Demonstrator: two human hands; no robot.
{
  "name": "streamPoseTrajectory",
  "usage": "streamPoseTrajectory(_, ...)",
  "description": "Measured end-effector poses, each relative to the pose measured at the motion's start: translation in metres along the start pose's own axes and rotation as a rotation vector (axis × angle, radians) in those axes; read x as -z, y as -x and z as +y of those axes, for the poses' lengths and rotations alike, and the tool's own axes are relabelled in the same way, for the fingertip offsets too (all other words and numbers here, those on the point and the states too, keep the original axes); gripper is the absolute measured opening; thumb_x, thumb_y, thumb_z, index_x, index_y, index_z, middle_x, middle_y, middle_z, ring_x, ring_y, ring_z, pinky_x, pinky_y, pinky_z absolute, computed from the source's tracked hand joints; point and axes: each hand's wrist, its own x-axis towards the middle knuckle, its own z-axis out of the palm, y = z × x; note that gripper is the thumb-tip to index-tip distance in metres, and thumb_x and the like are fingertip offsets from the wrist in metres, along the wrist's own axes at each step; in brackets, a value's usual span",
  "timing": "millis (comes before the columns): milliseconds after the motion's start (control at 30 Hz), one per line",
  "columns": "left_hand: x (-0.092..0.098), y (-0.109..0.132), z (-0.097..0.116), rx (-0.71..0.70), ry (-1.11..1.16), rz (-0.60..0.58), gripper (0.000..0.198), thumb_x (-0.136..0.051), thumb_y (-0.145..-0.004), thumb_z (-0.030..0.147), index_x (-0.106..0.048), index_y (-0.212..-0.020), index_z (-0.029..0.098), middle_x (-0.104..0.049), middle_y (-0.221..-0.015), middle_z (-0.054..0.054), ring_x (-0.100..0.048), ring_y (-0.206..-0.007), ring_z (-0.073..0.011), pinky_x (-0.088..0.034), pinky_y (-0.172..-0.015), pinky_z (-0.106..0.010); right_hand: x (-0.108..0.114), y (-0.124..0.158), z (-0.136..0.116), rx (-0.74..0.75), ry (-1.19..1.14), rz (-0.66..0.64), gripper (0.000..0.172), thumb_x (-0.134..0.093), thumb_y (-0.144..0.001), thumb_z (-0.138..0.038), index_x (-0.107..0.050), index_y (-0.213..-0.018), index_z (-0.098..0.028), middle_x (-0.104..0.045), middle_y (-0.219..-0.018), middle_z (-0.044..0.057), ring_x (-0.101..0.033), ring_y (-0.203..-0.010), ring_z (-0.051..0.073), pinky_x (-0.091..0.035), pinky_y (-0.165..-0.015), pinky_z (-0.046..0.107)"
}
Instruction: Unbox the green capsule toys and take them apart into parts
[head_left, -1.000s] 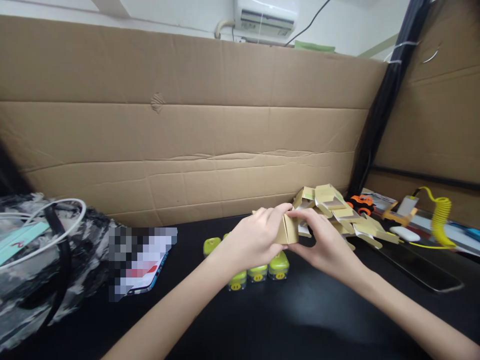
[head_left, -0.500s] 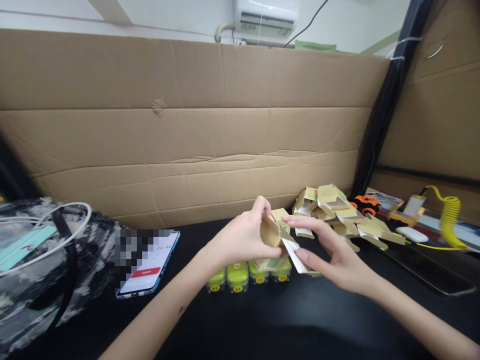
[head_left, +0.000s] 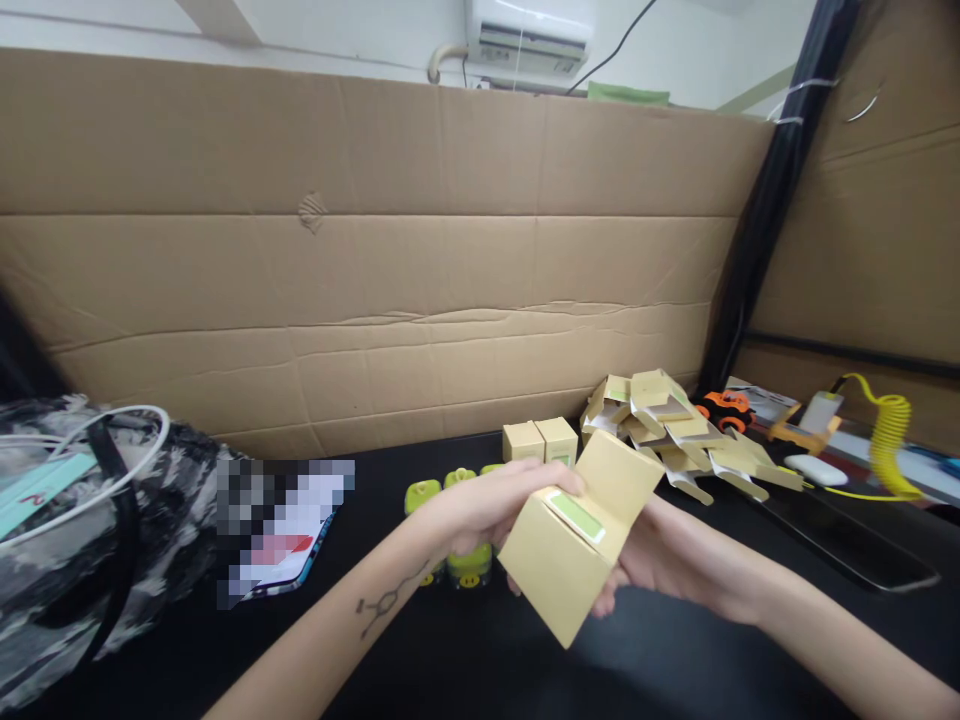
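Both my hands hold a small tan cardboard box (head_left: 570, 545) above the black table, tilted, with a green label on its upper face and a flap raised at the far side. My left hand (head_left: 480, 505) grips it from the left, thumb pressed on top near the label. My right hand (head_left: 664, 565) cups it from underneath and behind, fingers partly hidden by the box. Several yellow-green smiley-face items (head_left: 457, 570) sit in a row just below my left hand. Two folded small tan boxes (head_left: 541, 441) stand behind them.
A heap of flat unfolded tan boxes (head_left: 679, 430) lies at right. Beyond it are an orange toy car (head_left: 724, 408), a yellow coiled cable (head_left: 885, 440) and a dark tablet (head_left: 847, 545). A phone (head_left: 289, 545) and a patterned bag (head_left: 75, 530) lie left. A cardboard wall (head_left: 375, 270) stands behind.
The half-folded blank has become a formed box, brought closer and lower. My right hand moved from open beside it to underneath it. Two finished boxes behind are now uncovered.
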Motion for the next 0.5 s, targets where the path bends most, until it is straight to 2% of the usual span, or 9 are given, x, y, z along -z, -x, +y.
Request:
streamPoseTrajectory(67, 0.004, 0.0, 0.0, 0.122, 0.044, -0.05, 0.038, -0.055, -0.068, 0.048, -0.065, -0.075, 0.012, -0.064, -0.063, -0.003, -0.059, -0.058, -0.0157, -0.046, -0.057, -0.026, -0.004, 0.001, -0.001, -0.065, -0.117, -0.098, 0.063, -0.027, -0.093, -0.056, -0.066, -0.105, -0.008, -0.071, -0.087, 0.014, -0.067, -0.074, 0.017, -0.048, -0.073, 0.027)
streamPoseTrajectory(133, 0.008, 0.0, 0.0, 0.214, 0.058, -0.063, 0.037, -0.056, -0.067, 0.047, -0.067, -0.073, 0.012, -0.065, -0.061, -0.004, -0.058, -0.056, -0.0154, -0.047, -0.057, -0.026, -0.007, 0.003, -0.001, -0.066, -0.186, -0.14, 0.057, -0.031, -0.093, -0.054, -0.064, -0.11, -0.01, -0.07, -0.096, 0.014, -0.067, -0.082, 0.017, -0.047, -0.076, 0.027)
streamPoseTrajectory(267, 0.014, -0.001, 0.0, 0.192, 0.1, -0.139, 0.041, -0.057, -0.068, 0.052, -0.067, -0.068, 0.012, -0.064, -0.056, -0.005, -0.059, -0.054, -0.0176, -0.048, -0.054, -0.027, -0.009, 0.006, -0.001, -0.017, -0.212, -0.134, 0.038, -0.041, -0.093, -0.044, -0.063, -0.11, -0.018, -0.069, -0.103, 0.011, -0.066, -0.09, 0.017, -0.048, -0.081, 0.029)
streamPoseTrajectory(367, 0.015, 0.001, 0.002, 0.112, 0.179, -0.118, 0.041, -0.058, -0.071, 0.052, -0.068, -0.075, 0.013, -0.064, -0.057, -0.004, -0.06, -0.056, -0.0172, -0.049, -0.056, -0.026, -0.005, 0.005, -0.004, 0.046, -0.158, -0.025, 0.032, -0.045, -0.091, -0.042, -0.06, -0.111, -0.023, -0.068, -0.105, 0.009, -0.065, -0.092, 0.019, -0.051, -0.08, 0.032)
streamPoseTrajectory(433, 0.016, 0.004, 0.005, -0.005, 0.166, -0.061, 0.037, -0.06, -0.073, 0.048, -0.069, -0.085, 0.014, -0.069, -0.069, -0.004, -0.061, -0.059, -0.0151, -0.048, -0.057, -0.024, 0.001, 0.002, -0.008, 0.116, -0.057, 0.115, 0.031, -0.048, -0.09, -0.043, -0.058, -0.113, -0.024, -0.066, -0.108, 0.009, -0.064, -0.094, 0.021, -0.052, -0.078, 0.035)
streamPoseTrajectory(500, 0.019, 0.009, 0.01, -0.153, 0.122, -0.01, 0.033, -0.061, -0.077, 0.043, -0.068, -0.091, 0.014, -0.071, -0.083, -0.006, -0.063, -0.065, -0.0141, -0.047, -0.059, -0.021, 0.012, -0.004, -0.011, 0.219, 0.103, 0.311, 0.032, -0.051, -0.088, -0.044, -0.056, -0.113, -0.025, -0.063, -0.112, 0.008, -0.062, -0.096, 0.022, -0.053, -0.078, 0.036)
